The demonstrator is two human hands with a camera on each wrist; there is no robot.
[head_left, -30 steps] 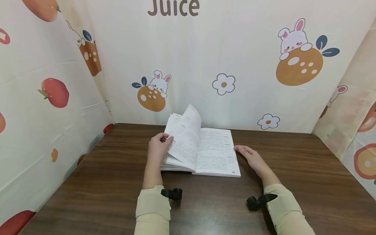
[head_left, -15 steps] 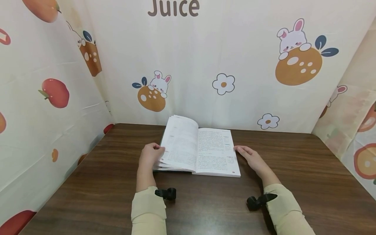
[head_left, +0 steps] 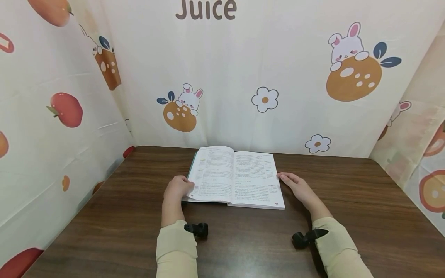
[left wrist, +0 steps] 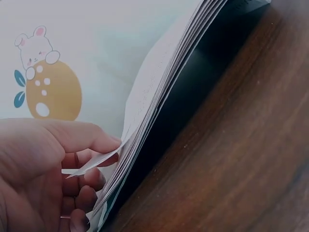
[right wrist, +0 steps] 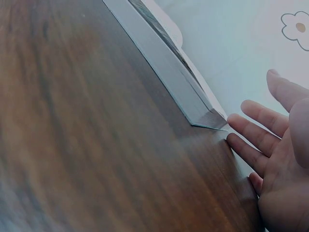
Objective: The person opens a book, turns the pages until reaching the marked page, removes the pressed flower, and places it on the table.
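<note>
An open book [head_left: 255,179] with printed white pages lies on the wooden table, both halves nearly flat. At its left edge, my left hand [head_left: 176,188] pinches a page. The left wrist view shows that page [left wrist: 95,162] bent between thumb and forefinger, while the other fingers curl below. Beneath the page stack is a dark cover [left wrist: 193,77]. Beside the book's right edge rests my right hand [head_left: 299,189], its fingers mostly straight. In the right wrist view the fingertips [right wrist: 235,121] are at the book's corner; firm contact is hard to tell.
Dark brown table surface [head_left: 250,243] lies in front of the book. A printed cloth [head_left: 229,65] hangs close behind it, with side cloths at left and right. Each wrist bears a black camera, one on the left [head_left: 197,229] and one on the right [head_left: 306,238].
The lifted page has turned over to the left, and the left half of the book has sunk flatter. My left hand moved left and slightly down toward the table. The right hand stayed put.
</note>
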